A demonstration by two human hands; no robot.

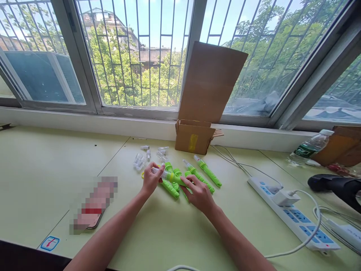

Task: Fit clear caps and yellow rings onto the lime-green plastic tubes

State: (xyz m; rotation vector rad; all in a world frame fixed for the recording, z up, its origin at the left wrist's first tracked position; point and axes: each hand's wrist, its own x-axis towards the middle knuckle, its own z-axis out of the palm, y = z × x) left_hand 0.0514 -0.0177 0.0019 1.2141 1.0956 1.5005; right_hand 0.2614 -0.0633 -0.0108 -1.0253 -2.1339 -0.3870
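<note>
My left hand (151, 181) pinches the clear ribbed cap (158, 171) at one end of a bright green plastic tube (178, 180). Around the tube's other end, the fingers of my right hand (199, 192) are closed. The cap and tube are lined up end to end, tilted slightly down to the right. Beneath them lie several more green tubes (170, 189), partly hidden by my hands. Two green tubes with clear tips (208, 171) rest to the right. Loose clear caps (139, 162) and small white-and-clear pieces (148, 154) lie beyond my left hand.
A cardboard box (194, 137) stands by the window. On the left lies a phone (96, 220), mostly blurred out. A white power strip (291, 214) with plugs and cables runs along the right. Behind it are a plastic bottle (310, 148) and a black object (332, 184).
</note>
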